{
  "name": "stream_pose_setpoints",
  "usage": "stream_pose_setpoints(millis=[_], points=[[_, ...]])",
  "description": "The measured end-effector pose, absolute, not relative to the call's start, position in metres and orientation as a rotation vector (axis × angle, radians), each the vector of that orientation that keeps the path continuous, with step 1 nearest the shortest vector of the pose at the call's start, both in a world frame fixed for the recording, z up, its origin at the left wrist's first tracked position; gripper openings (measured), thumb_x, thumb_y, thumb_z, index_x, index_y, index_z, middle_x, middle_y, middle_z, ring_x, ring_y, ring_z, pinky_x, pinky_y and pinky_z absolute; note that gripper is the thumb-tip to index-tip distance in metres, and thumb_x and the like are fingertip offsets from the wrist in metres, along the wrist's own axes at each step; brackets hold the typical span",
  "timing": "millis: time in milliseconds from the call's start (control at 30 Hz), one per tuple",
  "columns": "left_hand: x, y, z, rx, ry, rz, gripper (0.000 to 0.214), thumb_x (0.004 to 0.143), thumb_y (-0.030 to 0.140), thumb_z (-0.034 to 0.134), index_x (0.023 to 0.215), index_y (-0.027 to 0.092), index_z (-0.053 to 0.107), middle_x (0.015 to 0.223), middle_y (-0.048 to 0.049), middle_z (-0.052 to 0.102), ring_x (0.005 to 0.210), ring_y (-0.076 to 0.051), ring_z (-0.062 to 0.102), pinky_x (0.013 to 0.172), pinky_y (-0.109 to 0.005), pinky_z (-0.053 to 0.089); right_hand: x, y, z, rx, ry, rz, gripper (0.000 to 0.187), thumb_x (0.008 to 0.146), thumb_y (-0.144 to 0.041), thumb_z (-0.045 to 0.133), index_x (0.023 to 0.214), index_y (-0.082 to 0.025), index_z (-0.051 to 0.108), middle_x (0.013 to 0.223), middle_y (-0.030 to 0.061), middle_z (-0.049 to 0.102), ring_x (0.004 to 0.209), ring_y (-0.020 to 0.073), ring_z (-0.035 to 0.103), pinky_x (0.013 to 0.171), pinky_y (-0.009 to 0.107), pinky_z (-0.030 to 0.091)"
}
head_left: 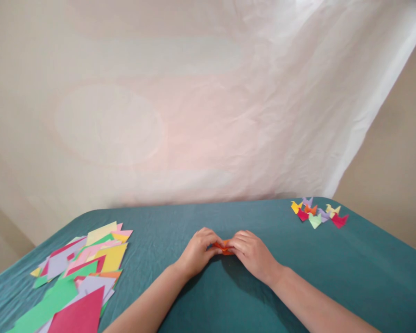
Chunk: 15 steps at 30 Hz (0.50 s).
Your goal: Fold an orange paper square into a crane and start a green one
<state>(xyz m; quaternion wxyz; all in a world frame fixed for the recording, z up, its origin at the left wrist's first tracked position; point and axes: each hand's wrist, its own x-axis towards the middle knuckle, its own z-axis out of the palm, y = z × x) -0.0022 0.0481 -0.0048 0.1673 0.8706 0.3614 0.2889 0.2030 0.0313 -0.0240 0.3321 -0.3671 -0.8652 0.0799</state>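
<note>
Left hand (199, 251) and right hand (252, 253) are clamped on opposite ends of the folded orange paper (225, 250), presumably to steady it over the green cloth (333, 263).

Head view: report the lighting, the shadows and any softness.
Head view: the sheet is brightest toward its upper right; soft shadows fall on the tablecloth below the left hand and right hand; the orange paper and paper birds look soft, lacking fine detail.
</note>
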Motion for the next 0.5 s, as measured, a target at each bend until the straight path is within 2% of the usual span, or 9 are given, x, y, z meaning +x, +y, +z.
stream_pose_setpoints(millis=[267, 500], points=[[0.0027, 0.0472, -0.0072, 2.486, 1.017, 0.873, 0.014, 0.084, 0.016, 0.055, 0.08, 0.023, 0.067, 0.089, -0.0028, 0.063, 0.09, -0.018, 0.055, 0.084, -0.03, 0.043, 0.2011, 0.0346, -0.0267, -0.958, -2.187, 0.331, 0.012, 0.089, -0.02, 0.057, 0.085, -0.023, 0.068, 0.083, 0.0007, 0.068, 0.082, 0.0174, 0.058, 0.076, 0.029, 0.043], [0.0013, 0.0487, -0.0049, 2.446, 0.947, 0.881, 0.013, 0.081, 0.018, 0.061, 0.089, 0.024, 0.068, 0.095, -0.0038, 0.061, 0.096, -0.018, 0.054, 0.088, -0.031, 0.042, 0.2011, 0.0339, -0.0254, -0.985, -2.092, 0.446, 0.009, 0.086, -0.018, 0.061, 0.083, -0.022, 0.068, 0.079, 0.0003, 0.067, 0.078, 0.0162, 0.058, 0.073, 0.027, 0.043]])
